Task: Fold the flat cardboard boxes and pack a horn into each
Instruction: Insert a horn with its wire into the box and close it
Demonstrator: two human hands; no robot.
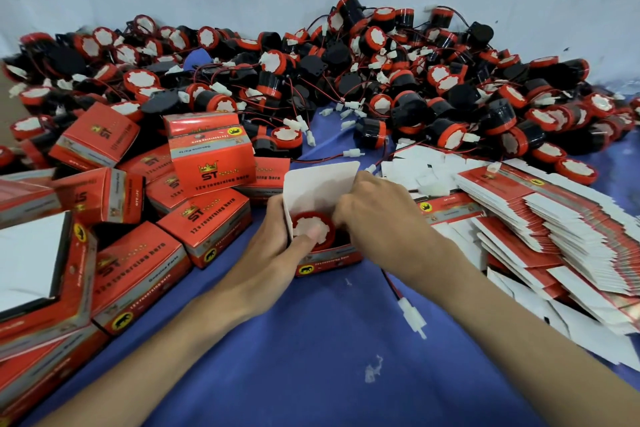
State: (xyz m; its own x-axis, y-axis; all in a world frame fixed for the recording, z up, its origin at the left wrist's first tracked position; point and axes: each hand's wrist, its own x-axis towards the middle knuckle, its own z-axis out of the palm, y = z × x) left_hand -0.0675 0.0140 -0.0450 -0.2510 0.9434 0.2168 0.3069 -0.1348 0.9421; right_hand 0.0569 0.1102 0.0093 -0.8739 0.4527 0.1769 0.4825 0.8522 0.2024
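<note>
An open red cardboard box (329, 258) stands on the blue cloth in the middle, its white lid flap (320, 182) upright at the back. A red-and-black horn (313, 227) sits inside it, white face up. My left hand (277, 236) grips the box's left wall, thumb pressing on the horn. My right hand (374, 211) holds the box's right side, fingers curled over the rim. The horn's red-black wire with a white connector (412, 317) trails out under my right forearm onto the cloth.
Folded, closed red boxes (204, 218) are heaped on the left. A stack of flat box blanks (561, 218) fans out on the right. A big pile of loose horns (346, 80) with wires fills the back against a pale wall. Blue cloth (311, 357) covers the near surface.
</note>
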